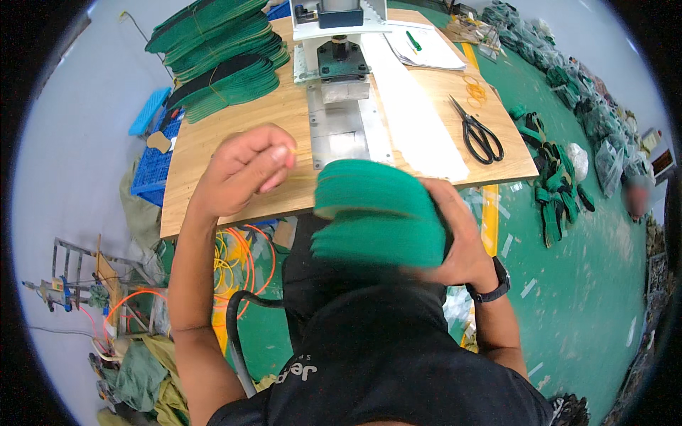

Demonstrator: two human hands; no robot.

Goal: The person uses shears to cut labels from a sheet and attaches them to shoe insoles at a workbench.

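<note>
My right hand (pixel 458 238), with a black band on its wrist, grips a thick stack of green insole-shaped pieces (pixel 376 206) by its right side. The stack is held over the table's front edge, in front of my body, and is smeared by motion. To the left of it, my left hand (pixel 249 170) is closed in a pinch above the wooden table (pixel 213 156). A thin yellow rubber band (pixel 304 152) stretches from those fingertips toward the stack; its far end is hard to make out.
A press (pixel 341 64) with a metal plate stands at the table's back. Banded green stacks (pixel 227 82) lie left of it. To the right are black-handled scissors (pixel 482 135), rubber bands (pixel 474 91), white paper (pixel 423 128) and a green pen (pixel 413 41). A blue basket (pixel 153 167) hangs at left.
</note>
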